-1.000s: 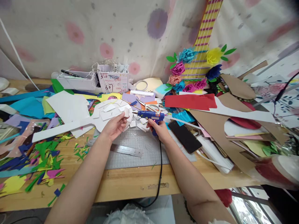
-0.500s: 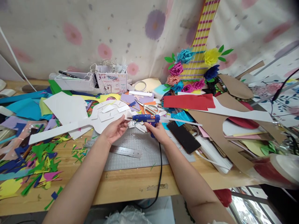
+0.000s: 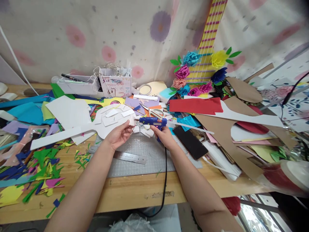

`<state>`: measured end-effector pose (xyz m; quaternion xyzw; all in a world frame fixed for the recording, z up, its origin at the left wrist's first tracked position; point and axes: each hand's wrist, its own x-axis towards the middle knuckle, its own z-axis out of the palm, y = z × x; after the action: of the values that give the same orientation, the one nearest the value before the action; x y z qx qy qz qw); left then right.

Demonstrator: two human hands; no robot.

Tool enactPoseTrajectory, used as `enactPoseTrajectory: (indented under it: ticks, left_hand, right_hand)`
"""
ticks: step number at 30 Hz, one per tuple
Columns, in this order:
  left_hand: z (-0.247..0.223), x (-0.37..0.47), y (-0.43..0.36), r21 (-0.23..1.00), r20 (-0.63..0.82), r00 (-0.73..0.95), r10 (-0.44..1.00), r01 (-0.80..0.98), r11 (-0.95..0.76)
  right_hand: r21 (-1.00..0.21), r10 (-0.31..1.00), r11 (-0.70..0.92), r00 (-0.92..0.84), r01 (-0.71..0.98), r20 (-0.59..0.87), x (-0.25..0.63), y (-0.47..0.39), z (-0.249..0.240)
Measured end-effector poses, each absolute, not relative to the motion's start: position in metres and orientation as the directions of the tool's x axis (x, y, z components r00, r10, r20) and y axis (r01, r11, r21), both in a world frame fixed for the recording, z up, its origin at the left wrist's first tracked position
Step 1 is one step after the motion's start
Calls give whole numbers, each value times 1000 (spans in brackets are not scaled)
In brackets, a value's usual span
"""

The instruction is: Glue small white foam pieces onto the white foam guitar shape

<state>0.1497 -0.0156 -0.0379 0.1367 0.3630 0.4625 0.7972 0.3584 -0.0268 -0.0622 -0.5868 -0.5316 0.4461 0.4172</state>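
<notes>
My right hand (image 3: 163, 135) is wrapped round a blue hot glue gun (image 3: 152, 121), whose nozzle points left and whose black cord hangs over the table edge. A glue stick (image 3: 190, 126) sticks out of its back. Between the fingertips of my left hand (image 3: 121, 133) is a small white foam board piece (image 3: 132, 121), right by the nozzle; I cannot tell whether they touch. Just behind my left hand lies a white guitar-shaped cutout (image 3: 101, 124) with several white pieces on its body.
A steel ruler (image 3: 130, 157) rests on the grey cutting mat (image 3: 154, 161). Scissors (image 3: 155, 112) lie behind the glue gun, a phone (image 3: 190, 141) to its right. Coloured scraps (image 3: 45, 161) cover the left. A yellow paper guitar (image 3: 205, 58) with flowers leans at the back.
The glue gun has shifted slightly to the right, its nozzle drawing back from the white piece. My left hand has barely moved.
</notes>
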Motion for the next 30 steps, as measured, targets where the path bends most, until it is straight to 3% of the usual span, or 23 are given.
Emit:
enactPoseTrajectory:
  ticks: [3,5,7,9,12,14,19,30]
  left_hand:
    - [-37,151,-17,642,-438,270,858,-573,508]
    - [-36,149,-19,784,-388,164,907,-460,418]
    - [-33,142,-21,931,-284,18,959,-233,281]
    - [-31,127,-23,986,-121,-80,989,106,129]
    - [-30,97,-27,805,95,-30,995,591,-59]
    - [-33,78,-30,660,105,45,994,744,-103]
    - [-40,56,-37,499,30,164,986,852,-157]
    - [-48,55,-37,494,28,283,959,830,-259]
  right_hand:
    - [-968,996,-76,63,238,-63,360,-24,-67]
    - [-972,996,-65,77,227,-49,361,-23,-70]
    - [-975,997,-48,70,217,-33,362,-22,-72]
    - [-979,999,-20,52,205,-10,362,-21,-72]
    - [-978,998,10,57,209,22,362,-23,-70]
    - [-976,997,14,75,219,31,361,-24,-69]
    - [-980,997,14,77,201,30,360,-25,-69]
    - [-976,996,14,79,217,32,360,-25,-69]
